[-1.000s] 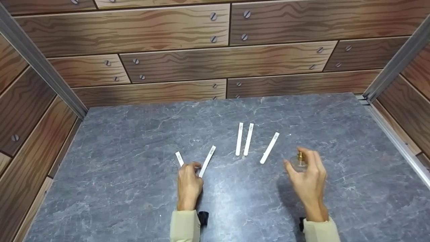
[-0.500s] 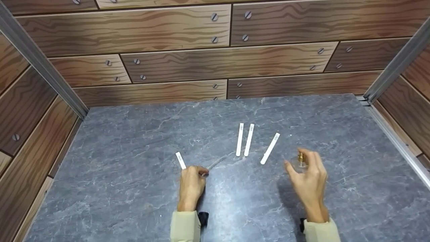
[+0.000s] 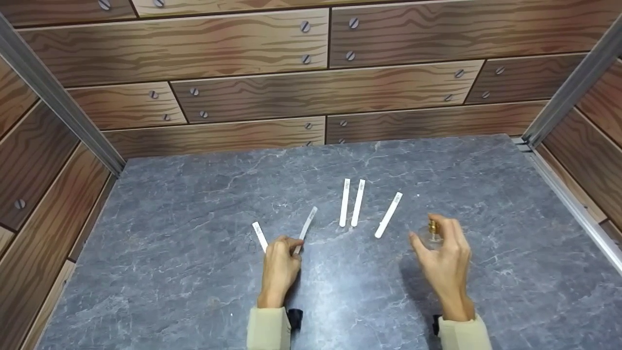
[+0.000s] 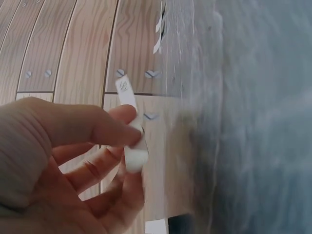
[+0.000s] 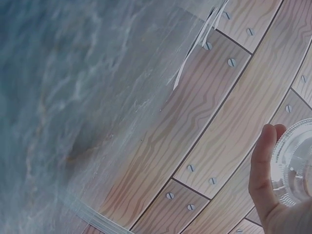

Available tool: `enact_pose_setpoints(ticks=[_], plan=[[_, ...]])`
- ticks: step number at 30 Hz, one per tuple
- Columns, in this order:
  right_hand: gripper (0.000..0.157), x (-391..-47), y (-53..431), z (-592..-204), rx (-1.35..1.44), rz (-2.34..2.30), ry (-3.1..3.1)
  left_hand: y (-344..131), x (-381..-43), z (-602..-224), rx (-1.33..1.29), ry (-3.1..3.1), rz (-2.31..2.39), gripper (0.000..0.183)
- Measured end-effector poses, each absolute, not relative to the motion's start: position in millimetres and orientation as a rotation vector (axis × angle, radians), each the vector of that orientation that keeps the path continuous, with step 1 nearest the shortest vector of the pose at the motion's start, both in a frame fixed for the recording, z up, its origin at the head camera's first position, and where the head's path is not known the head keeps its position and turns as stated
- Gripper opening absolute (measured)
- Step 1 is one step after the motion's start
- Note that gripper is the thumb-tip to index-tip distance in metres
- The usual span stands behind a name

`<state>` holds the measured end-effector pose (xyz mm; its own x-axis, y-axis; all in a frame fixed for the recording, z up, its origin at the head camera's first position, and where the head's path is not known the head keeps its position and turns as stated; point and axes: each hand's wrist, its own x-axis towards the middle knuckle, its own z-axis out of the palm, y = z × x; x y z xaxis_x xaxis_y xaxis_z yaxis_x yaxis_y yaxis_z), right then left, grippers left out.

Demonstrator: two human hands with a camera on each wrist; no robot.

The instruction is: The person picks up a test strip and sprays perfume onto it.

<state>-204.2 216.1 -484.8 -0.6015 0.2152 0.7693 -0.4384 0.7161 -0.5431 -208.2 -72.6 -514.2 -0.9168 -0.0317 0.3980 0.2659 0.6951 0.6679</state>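
My left hand (image 3: 279, 270) pinches the lower part of a white paper test strip (image 3: 308, 223) between thumb and fingers. In the left wrist view that strip (image 4: 125, 90) has a small dark mark near its top end, and its middle is covered by the fingertips. Just left of the hand another white strip (image 3: 259, 235) lies on the table, its lower end hidden. Over on the right, my right hand (image 3: 447, 257) holds a clear glass perfume bottle (image 3: 434, 236) with a gold-coloured neck. Ridged round glass of the bottle (image 5: 296, 163) shows in the right wrist view.
Two white strips, a left one (image 3: 344, 203) and a right one (image 3: 358, 203), lie side by side beyond the hands. A third strip (image 3: 388, 215) slants to their right. Wood-patterned walls (image 3: 252, 99) enclose the grey marbled table (image 3: 194, 209) at the back and sides.
The strip at my left hand has come up off the table, turned edge-on, then turned its face back into view. That hand has shifted slightly right. My right hand stays still with the bottle.
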Motion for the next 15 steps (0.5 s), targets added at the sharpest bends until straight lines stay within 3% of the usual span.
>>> enact_pose_setpoints(ticks=[15], plan=[[0.048,-204,214,-484,0.186,0.916,-2.028,-58,-206,-501,-0.188,-2.484,-1.916,0.045]])
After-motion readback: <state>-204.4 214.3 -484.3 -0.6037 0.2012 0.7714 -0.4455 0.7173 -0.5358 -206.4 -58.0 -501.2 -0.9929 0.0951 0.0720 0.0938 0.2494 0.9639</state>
